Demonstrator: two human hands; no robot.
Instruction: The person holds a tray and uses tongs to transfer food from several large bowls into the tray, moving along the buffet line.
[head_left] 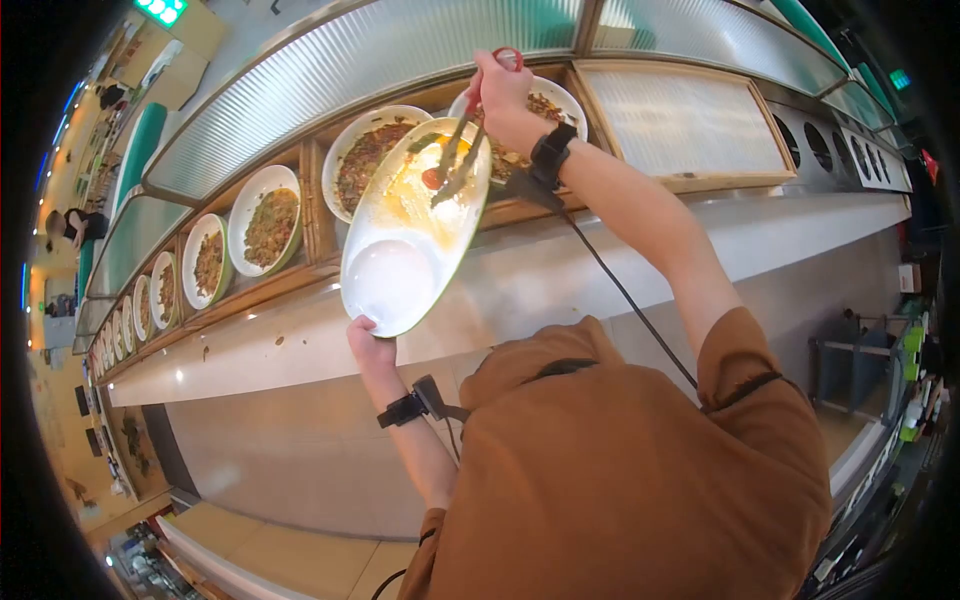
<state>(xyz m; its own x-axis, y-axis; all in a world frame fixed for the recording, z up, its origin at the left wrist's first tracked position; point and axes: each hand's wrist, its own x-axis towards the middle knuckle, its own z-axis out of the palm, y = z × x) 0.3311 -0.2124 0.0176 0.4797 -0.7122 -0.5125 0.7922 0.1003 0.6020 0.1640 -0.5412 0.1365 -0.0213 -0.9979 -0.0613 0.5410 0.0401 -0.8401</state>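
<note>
Qty 1 oval dish [392, 272], wht w/ grn rim, tilted, held over the counter's edge; far end in front of a lg food bowl [331, 172]. Contents: yel. residue [406, 195] across far half plus 1 sm. red piece [431, 179]; near compt. looks bare.

Qty 1 2-armed utensil [461, 172], red handles, type unclear (tongs or scissors); arms spread, tips over dish near red pc.

Handling (est.): dish likely stiff, mod. wt., breakable if ceramic (mat'l can't be confirmed); wet residue prob. slick, so best hold = dry near end, thumb over rim, fingers under. Far end prob. pulls down on a 1-end grip. Utensil likely lt. & rigid; hold by handles.

L hand [374, 343]: at dish's near end, clamped on rim, thumb on top; other fingers mostly hidden beneath. Dish extends up & away from them.

R hand [503, 98]: fingers closed round red handles, above dish's far end, apart from it; only utensil arms reach down btwn.
</note>
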